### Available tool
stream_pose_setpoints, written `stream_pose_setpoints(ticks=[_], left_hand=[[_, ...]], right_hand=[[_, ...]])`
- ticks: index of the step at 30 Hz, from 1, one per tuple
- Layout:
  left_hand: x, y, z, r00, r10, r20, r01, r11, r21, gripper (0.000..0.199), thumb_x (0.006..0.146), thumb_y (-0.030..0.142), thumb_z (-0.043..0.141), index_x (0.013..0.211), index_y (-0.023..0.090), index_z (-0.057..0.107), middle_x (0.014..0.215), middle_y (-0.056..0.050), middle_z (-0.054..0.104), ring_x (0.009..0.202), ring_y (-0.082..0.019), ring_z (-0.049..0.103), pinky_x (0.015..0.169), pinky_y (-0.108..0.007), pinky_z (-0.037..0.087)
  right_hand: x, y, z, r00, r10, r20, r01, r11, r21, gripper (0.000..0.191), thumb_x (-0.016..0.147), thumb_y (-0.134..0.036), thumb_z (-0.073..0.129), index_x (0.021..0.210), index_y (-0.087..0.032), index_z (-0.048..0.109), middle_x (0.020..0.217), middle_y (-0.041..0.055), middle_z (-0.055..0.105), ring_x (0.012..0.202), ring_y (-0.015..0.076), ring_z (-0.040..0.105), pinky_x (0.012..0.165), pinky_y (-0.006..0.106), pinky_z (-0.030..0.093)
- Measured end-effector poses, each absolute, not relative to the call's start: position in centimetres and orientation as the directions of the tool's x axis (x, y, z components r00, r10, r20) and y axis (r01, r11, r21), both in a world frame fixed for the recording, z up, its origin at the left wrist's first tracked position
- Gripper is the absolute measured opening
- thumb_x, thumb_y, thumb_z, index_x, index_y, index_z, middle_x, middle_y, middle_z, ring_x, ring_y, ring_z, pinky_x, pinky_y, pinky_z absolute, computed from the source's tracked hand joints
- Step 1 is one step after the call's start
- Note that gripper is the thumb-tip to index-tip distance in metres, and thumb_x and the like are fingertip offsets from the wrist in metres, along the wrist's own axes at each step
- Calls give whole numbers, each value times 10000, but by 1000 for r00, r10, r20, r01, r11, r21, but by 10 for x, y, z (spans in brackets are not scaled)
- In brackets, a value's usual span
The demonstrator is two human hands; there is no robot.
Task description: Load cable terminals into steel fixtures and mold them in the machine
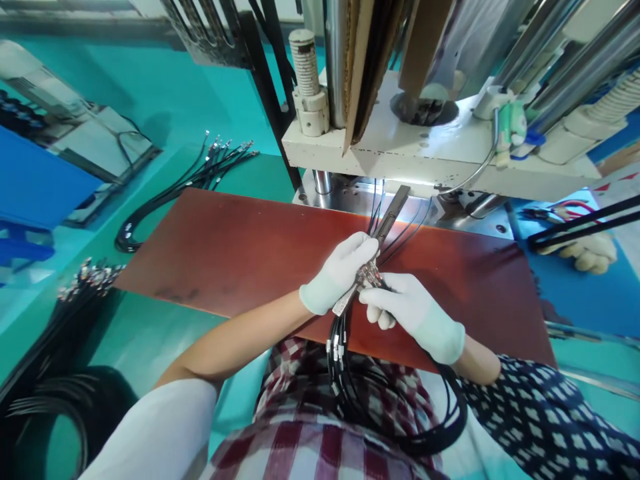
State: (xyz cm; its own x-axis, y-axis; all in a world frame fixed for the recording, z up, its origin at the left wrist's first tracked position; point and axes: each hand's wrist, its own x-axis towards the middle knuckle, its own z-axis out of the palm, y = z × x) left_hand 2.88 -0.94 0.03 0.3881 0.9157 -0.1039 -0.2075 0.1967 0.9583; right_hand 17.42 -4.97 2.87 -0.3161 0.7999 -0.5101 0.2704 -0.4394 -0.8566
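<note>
My left hand (343,272), in a white glove, is closed around a long flat metal bar (394,212) that slants toward the machine. My right hand (413,310), gloved too, pinches the ends of a bundle of black cables (435,441) beside the bar. Small metal connectors (369,275) cluster between my two hands, partly hidden by the fingers. From there the bundle loops down over my lap and back up under my right wrist. A few thin dark wires (407,228) run from behind the hands toward the machine.
A reddish-brown board (240,243) lies beneath my hands. Beyond it stands a press-like machine with a white plate (360,150) and metal columns. Cable bundles (165,200) lie left, with more cables (45,333) nearer me. Pliers (543,212) and a glove (590,252) are at right.
</note>
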Motion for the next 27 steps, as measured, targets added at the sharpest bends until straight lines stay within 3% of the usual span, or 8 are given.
stream_pose_setpoints(ticks=[5, 8, 12, 15, 20, 27], left_hand=[[30, -11, 2, 374, 918, -131, -120, 188, 975, 341, 957, 422, 538, 751, 175, 424, 680, 38, 467, 607, -74, 432, 606, -217, 383], [30, -11, 1, 345, 932, -111, -103, 155, 983, 351, 959, 452, 525, 764, 181, 416, 687, 40, 466, 613, -78, 430, 612, -219, 389], [27, -11, 0, 355, 932, -74, -55, 100, 994, 367, 960, 490, 514, 784, 179, 428, 696, 41, 459, 620, -79, 441, 612, -216, 398], [23, -11, 1, 390, 917, -86, -67, 121, 990, 381, 961, 510, 501, 783, 181, 428, 671, 45, 459, 575, -75, 438, 561, -214, 385], [17, -9, 1, 427, 898, -106, -110, 167, 980, 388, 956, 517, 507, 779, 179, 435, 640, 43, 481, 538, -72, 433, 527, -211, 360], [16, -9, 3, 442, 894, -78, -91, 131, 987, 398, 965, 496, 501, 750, 167, 444, 656, 33, 469, 572, -75, 419, 564, -217, 364]], right_hand=[[170, -48, 27, -334, 777, -534, 273, -463, -843, 182, 864, -225, 608, 705, -137, 617, 590, 5, 624, 503, 81, 535, 483, 189, 415], [170, -51, 21, -331, 805, -492, 265, -421, -867, 211, 895, -297, 607, 752, -144, 622, 660, 21, 662, 526, 84, 559, 507, 199, 444], [177, -56, 15, -365, 814, -452, 246, -384, -890, 318, 928, -450, 569, 877, -146, 648, 825, 60, 716, 664, 135, 643, 654, 264, 533], [183, -57, 16, -294, 884, -364, 264, -290, -920, 296, 926, -451, 567, 957, -167, 644, 935, 43, 705, 811, 161, 636, 750, 280, 515], [191, -54, 18, -233, 922, -308, 383, -204, -901, 200, 843, -368, 636, 904, -179, 657, 768, -9, 643, 701, 150, 551, 694, 284, 451], [193, -52, 16, -266, 898, -351, 413, -223, -883, 256, 809, -418, 670, 801, -166, 620, 765, -8, 611, 717, 146, 515, 659, 274, 398]])
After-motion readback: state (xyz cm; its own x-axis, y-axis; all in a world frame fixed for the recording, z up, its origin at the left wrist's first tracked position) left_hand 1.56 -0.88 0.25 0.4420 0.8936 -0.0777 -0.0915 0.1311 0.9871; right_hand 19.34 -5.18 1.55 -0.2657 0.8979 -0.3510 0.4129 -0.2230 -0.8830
